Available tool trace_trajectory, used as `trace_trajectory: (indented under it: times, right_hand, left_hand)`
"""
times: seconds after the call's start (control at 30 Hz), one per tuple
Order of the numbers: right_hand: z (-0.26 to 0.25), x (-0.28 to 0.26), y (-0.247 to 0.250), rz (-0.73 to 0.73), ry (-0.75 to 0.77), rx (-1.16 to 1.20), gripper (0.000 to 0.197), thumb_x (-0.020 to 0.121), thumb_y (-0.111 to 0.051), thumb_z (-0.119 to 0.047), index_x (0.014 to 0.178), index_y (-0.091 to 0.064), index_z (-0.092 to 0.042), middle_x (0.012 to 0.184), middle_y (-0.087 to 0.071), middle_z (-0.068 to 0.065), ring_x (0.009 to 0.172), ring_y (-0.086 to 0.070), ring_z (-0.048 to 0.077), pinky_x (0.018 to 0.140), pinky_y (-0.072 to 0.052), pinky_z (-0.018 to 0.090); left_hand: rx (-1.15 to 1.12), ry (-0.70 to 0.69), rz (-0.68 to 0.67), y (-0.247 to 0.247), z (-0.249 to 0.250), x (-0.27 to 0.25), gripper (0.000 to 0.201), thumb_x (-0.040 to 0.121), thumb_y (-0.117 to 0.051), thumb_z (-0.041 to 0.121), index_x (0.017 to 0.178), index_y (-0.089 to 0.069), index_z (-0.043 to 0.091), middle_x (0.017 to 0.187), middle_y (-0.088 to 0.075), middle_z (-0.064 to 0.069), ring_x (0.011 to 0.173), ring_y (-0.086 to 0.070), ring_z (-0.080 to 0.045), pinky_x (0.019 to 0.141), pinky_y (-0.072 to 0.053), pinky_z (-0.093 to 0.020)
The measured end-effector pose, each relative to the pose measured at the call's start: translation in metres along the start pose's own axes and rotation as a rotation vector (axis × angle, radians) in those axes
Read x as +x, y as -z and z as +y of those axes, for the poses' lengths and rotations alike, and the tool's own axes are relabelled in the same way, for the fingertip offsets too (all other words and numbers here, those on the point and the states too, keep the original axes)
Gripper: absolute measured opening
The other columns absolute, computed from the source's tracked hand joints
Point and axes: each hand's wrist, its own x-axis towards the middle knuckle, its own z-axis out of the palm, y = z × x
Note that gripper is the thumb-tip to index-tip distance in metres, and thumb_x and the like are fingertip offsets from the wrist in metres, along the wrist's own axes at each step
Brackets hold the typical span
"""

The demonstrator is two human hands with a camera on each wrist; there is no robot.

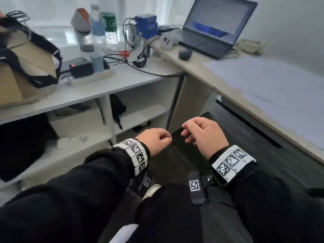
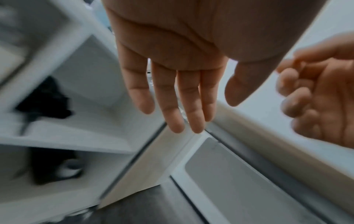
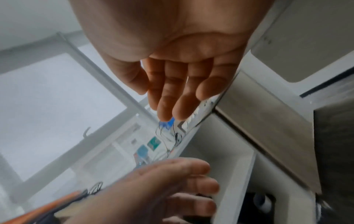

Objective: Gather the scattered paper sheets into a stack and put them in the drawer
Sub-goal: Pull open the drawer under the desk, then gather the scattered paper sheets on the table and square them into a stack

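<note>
Here both hands hang in the air in front of the person's lap, close together and holding nothing. The left hand (image 1: 154,140) has its fingers relaxed: in the head view they look loosely curled, while in the left wrist view they (image 2: 172,97) run nearly straight, side by side, with the thumb set apart. The right hand (image 1: 204,135) sits just beside it, fingers loosely bent and empty, the thumb and forefinger tips near each other but gripping nothing. Each wrist carries a white band (image 1: 137,156) printed with black-and-white square markers over a black sleeve.

The paper sheets (image 1: 273,88) lie flat on the beige tabletop (image 1: 189,67) to the right, well apart from both hands; blur keeps me from telling how many there are or how they overlap. Behind them on the same tabletop stands an open laptop (image 1: 215,27) with a dark mouse (image 1: 185,53) near its front corner. A drawer cannot be picked out for certain in any view.

To the left, a white shelf unit (image 1: 108,109) holds a cardboard box (image 1: 19,74) with black straps, some bottles (image 1: 97,27), a blue box (image 1: 146,25) and tangled black cables (image 1: 133,55) on its top.
</note>
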Motion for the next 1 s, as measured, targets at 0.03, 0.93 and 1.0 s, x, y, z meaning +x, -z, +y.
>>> trace_trajectory:
  times: [0.03, 0.93, 1.0]
  right_hand:
    - [0.000, -0.012, 0.023, 0.038, 0.007, -0.014, 0.020, 0.090, -0.055, -0.022, 0.077, -0.070, -0.018, 0.074, -0.074, 0.001, 0.059, -0.067, 0.018, 0.052, -0.043, 0.016]
    - [0.160, -0.312, 0.361, 0.672, -0.712, -0.749, 0.057, 0.090, -0.044, -0.049, 0.145, -0.028, -0.044, 0.161, -0.013, -0.016, 0.149, -0.007, 0.009, 0.118, -0.013, 0.049]
    - [0.164, -0.316, 0.362, 0.607, -0.752, -0.773, 0.061, 0.089, -0.042, -0.050, 0.146, -0.023, -0.045, 0.162, -0.007, -0.016, 0.150, 0.000, 0.009, 0.118, -0.008, 0.053]
  left_hand:
    - [-0.016, -0.060, 0.004, -0.001, 0.026, -0.001, 0.019, 0.090, -0.056, 0.043, 0.102, -0.069, 0.039, 0.094, -0.067, 0.017, 0.095, -0.062, -0.009, 0.085, -0.047, -0.024]
    - [0.096, -1.025, -0.279, -0.187, 0.384, -0.039, 0.023, 0.090, -0.057, 0.034, 0.111, -0.066, 0.036, 0.115, -0.059, 0.023, 0.112, -0.050, 0.001, 0.103, -0.041, -0.027]
    - [0.132, -1.029, -0.266, -0.204, 0.400, -0.039, 0.034, 0.089, -0.056, 0.039, 0.123, -0.059, 0.040, 0.134, -0.052, 0.022, 0.126, -0.044, -0.002, 0.111, -0.036, -0.032]
